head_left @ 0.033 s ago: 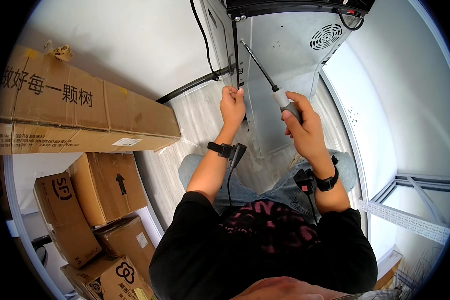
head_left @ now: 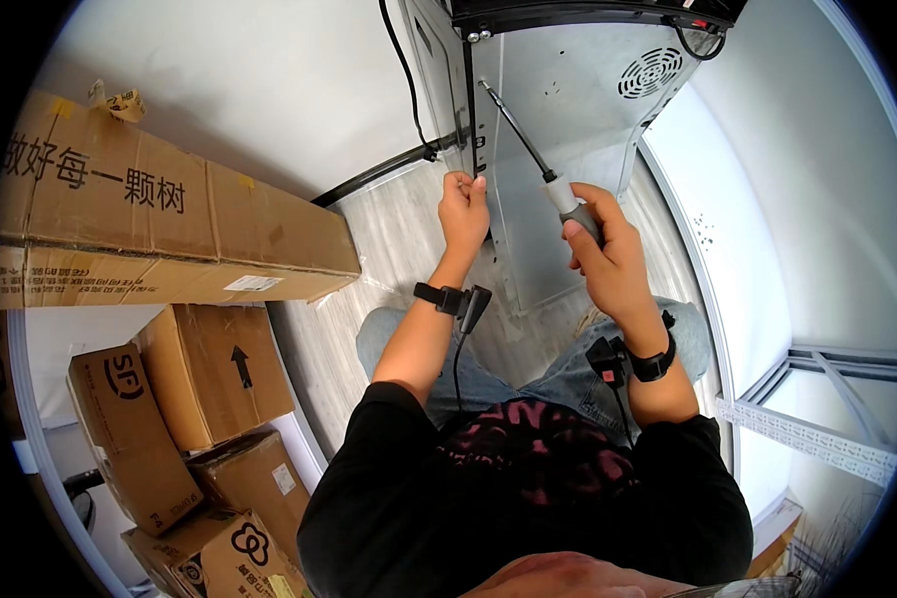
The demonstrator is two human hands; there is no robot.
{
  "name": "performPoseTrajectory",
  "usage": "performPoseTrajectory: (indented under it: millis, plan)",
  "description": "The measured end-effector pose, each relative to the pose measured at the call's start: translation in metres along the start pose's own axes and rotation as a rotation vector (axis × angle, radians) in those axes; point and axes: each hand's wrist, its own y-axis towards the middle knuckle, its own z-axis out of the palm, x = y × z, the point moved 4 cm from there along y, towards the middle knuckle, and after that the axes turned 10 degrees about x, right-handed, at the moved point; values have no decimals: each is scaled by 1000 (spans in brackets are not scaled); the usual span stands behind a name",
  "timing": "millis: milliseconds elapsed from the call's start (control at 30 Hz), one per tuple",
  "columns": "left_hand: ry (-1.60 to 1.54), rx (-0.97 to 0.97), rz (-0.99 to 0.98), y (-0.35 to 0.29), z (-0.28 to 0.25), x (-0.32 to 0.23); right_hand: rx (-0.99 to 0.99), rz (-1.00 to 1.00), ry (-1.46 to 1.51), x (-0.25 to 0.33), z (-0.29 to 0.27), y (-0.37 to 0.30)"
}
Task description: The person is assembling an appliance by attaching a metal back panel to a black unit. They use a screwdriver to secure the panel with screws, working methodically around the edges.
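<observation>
One screwdriver (head_left: 559, 192), handle wrapped by fingers of right hand (head_left: 611, 251), slanted presumably so its tip reaches metal panel (head_left: 580, 122) near upper-left corner; left hand (head_left: 463, 214) fingers curled beside panel's left edge, can't tell if gripping anything.

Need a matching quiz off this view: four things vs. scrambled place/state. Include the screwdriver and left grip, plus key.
1. Screwdriver
2. Left grip
3. Vent
4. Long carton

A. Round pattern of slots, upper right of the metal panel
B. Beside the panel's left edge, no tool visible in it
C. Brown, against the white wall at picture left
D. Held in the right grip, shaft slanting up and left

Pairs: 1-D, 2-B, 3-A, 4-C
</observation>
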Motion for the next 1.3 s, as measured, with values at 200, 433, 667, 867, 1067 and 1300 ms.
performPoseTrajectory:
  millis: [200, 433, 667, 867, 1067, 1300]
  plan:
    - [1, -13, -1, 1, 0, 5, -23, -30, -24, 3, 1, -2]
    - [7, 13, -26, -1, -2, -1, -14, 20, -36, 10, 3, -4]
    - [33, 19, -20, -1, -4, -5, -123, -52, -243, 40, -5, -7]
    - [71, 28, -12, 1, -5, -4, -221, -262, -431, 84, -16, -22]
    - [91, 41, -32, 2, -6, -6, -360, -675, -598, 94, -9, -37]
    - [106, 64, -24, 2, -6, -7, -431, -831, -368, 68, 3, -41]
